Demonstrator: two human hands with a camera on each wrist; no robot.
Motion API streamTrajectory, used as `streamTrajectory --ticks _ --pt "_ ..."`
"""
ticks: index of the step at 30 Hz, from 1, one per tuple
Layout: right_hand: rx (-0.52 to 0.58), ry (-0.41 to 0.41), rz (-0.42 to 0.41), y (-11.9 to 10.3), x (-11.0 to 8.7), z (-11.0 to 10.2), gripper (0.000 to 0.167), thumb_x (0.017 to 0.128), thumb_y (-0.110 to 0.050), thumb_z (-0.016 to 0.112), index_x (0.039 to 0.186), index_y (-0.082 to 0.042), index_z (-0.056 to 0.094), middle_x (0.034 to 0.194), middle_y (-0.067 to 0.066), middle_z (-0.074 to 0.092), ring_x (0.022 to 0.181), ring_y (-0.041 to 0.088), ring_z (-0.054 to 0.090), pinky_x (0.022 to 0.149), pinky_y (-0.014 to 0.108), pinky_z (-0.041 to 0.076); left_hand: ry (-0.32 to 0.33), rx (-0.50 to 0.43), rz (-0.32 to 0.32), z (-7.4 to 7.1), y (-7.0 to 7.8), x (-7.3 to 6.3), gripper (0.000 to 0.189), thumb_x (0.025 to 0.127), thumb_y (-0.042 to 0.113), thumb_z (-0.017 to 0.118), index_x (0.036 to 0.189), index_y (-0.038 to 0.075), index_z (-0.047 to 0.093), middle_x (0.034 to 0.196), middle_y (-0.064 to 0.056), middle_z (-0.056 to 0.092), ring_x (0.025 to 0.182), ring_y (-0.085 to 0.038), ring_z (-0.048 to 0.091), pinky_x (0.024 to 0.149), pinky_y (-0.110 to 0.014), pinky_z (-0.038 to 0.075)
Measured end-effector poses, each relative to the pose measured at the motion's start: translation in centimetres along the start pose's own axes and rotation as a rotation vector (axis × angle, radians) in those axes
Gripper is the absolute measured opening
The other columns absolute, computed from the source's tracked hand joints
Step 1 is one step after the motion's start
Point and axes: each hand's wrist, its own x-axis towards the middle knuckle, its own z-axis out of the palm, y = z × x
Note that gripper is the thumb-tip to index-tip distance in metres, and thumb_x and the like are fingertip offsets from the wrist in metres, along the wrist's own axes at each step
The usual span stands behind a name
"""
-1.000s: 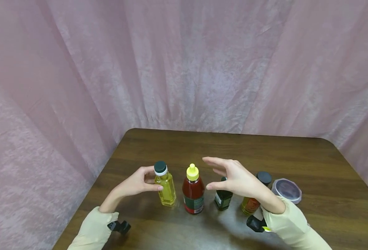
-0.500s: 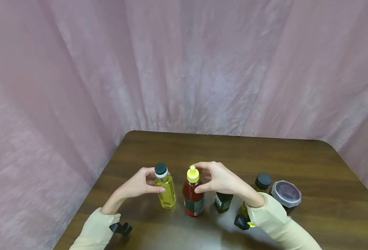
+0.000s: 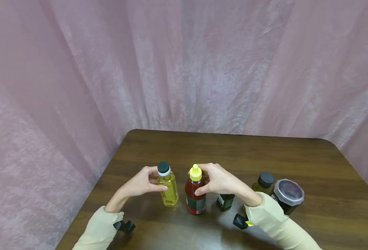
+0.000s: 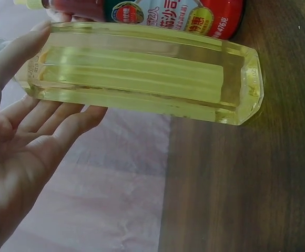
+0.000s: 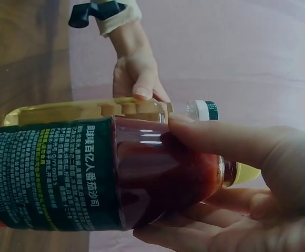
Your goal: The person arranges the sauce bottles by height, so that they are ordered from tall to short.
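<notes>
"My left fingers (image 3: 156,188) curl round the oil (image 3: 170,194), my right fingers (image 3: 204,190) round the sauce (image 3: 195,204)."

"Why so high?"

"Probably for a steady hold: they narrow up there. Both look upright on the surface (image 3: 158,146), side by side, just apart."

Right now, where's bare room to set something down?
Bare table lies beyond the red bottle toward the curtain, right of the lidded jar, and nearside between the sleeves. Crowded: the row from the yellow bottle to that jar.

soft light, pale glare on the near tabletop (image 3: 184,233), dimmer wrist views
</notes>
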Motion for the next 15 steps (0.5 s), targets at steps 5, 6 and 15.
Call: streamTrajectory --ticks 5,6,15 --pt "-0.058 0.044 0.019 0.08 0.08 -0.07 0.048 0.069 -0.013 0.087 0.111 -0.006 0.065 0.1 0.003 0.071 0.09 0.013 0.068 0.077 0.026 0.055 -0.003 0.005 -0.001 0.0 -0.1 0.47 0.044 0.083 0.01 0.076 0.121 -0.002 0.059 0.115 -0.022 0.066 0.099 -0.009 0.067 0.082 -0.031 0.058" --pt "-0.068 0.055 0.024 0.04 0.11 -0.07 0.048 0.068 -0.014 0.087 0.11 -0.007 0.065 0.099 0.002 0.071 0.088 0.012 0.068 0.076 0.026 0.055 -0.002 0.007 0.001 -0.04 -0.1 0.51 0.044 0.083 0.01 0.076 0.121 -0.002 0.058 0.115 -0.023 0.066 0.099 -0.009 0.068 0.081 -0.031 0.058" --pt "-0.07 0.137 0.095 -0.36 0.35 0.26 0.045 0.064 -0.019 0.09 0.1 -0.009 0.065 0.088 -0.001 0.073 0.075 0.007 0.066 0.067 0.024 0.055 0.001 0.012 -0.016 -0.1 0.18 0.84 0.044 0.082 0.009 0.076 0.121 -0.003 0.059 0.115 -0.024 0.066 0.098 -0.009 0.068 0.083 -0.033 0.058"
